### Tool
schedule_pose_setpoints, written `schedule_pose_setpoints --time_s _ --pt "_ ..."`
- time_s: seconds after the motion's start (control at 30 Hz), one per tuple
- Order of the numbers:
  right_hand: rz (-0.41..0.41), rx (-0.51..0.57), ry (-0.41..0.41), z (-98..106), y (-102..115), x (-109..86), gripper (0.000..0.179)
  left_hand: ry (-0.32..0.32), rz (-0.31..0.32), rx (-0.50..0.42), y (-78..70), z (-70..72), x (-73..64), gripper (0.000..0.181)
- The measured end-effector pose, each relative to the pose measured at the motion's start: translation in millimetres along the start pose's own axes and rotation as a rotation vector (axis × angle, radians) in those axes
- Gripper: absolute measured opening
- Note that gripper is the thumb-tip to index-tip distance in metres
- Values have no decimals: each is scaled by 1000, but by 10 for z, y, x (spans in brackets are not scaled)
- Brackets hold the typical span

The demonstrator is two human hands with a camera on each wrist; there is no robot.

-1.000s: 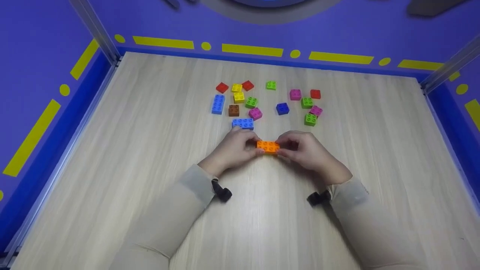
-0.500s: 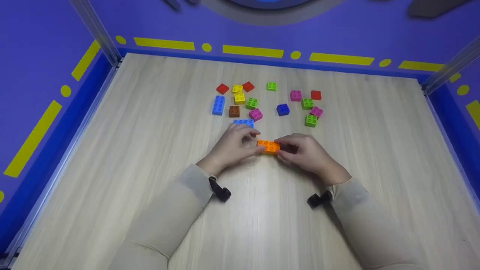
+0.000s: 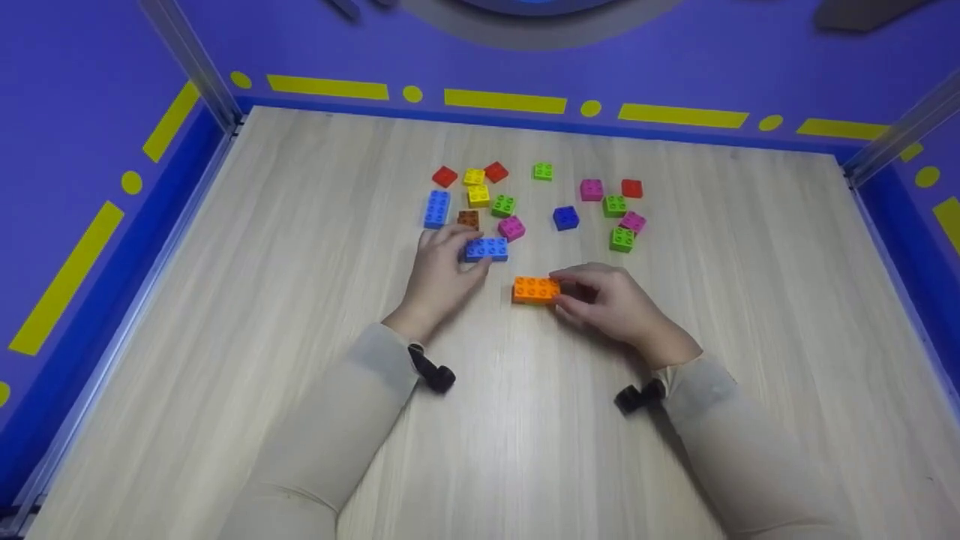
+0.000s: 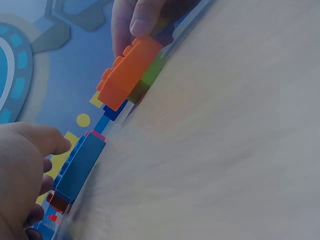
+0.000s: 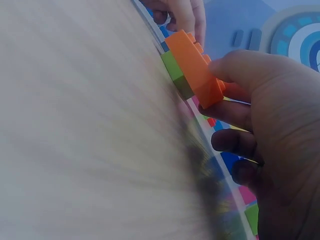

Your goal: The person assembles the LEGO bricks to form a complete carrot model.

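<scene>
My right hand [image 3: 619,304] pinches the right end of an orange eight-stud brick [image 3: 536,289] between thumb and fingers. Beneath the orange brick a green brick [image 5: 177,75] shows in the right wrist view. My left hand [image 3: 442,274] is at the left end of a light blue eight-stud brick [image 3: 487,249], its thumb on the near side and its fingers on the far side. In the left wrist view the thumb tip is just off the studs of that blue brick [image 4: 80,165]. Behind the left fingers lies a brown brick [image 3: 468,219], partly covered.
Beyond the hands lie several loose bricks, among them a pink one [image 3: 511,228], a dark blue one [image 3: 566,218], a green one [image 3: 622,239] and another long blue one [image 3: 436,209]. Blue panels [image 3: 525,67] border the wooden table [image 3: 300,225] at the back and sides.
My left hand has let go of the orange brick and moved left and away from me to the light blue brick. The right hand keeps its pinch, almost unmoved.
</scene>
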State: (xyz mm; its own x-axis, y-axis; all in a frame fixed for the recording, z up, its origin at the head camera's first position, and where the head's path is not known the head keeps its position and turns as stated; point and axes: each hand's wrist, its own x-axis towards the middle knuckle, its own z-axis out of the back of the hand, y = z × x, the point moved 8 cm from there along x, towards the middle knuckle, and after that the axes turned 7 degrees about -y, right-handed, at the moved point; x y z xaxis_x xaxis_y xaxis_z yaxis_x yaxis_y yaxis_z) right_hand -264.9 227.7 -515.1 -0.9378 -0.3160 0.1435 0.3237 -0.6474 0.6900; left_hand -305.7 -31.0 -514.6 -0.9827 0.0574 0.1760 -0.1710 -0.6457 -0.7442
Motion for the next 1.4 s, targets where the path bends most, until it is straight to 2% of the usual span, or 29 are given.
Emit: schedule_pose_setpoints --time_s 0.3,0.6,0.8,1.0,1.2,1.4 --pt "6 13 4 -2 -2 9 39 10 0 58 13 -16 2 45" --pt "-7 38 9 -4 1 -2 38 16 23 48 15 -19 -6 41" --pt "-9 42 10 -8 -4 3 37 23 39 -46 19 -22 -18 38" --pt "-12 43 13 -13 -9 7 37 23 18 -164 -4 -21 -26 35" --pt "-25 42 14 -14 -12 4 38 28 -45 -286 -47 -25 -27 31" --pt "-20 36 9 -13 -5 5 37 64 -113 -373 -99 -43 -35 28"
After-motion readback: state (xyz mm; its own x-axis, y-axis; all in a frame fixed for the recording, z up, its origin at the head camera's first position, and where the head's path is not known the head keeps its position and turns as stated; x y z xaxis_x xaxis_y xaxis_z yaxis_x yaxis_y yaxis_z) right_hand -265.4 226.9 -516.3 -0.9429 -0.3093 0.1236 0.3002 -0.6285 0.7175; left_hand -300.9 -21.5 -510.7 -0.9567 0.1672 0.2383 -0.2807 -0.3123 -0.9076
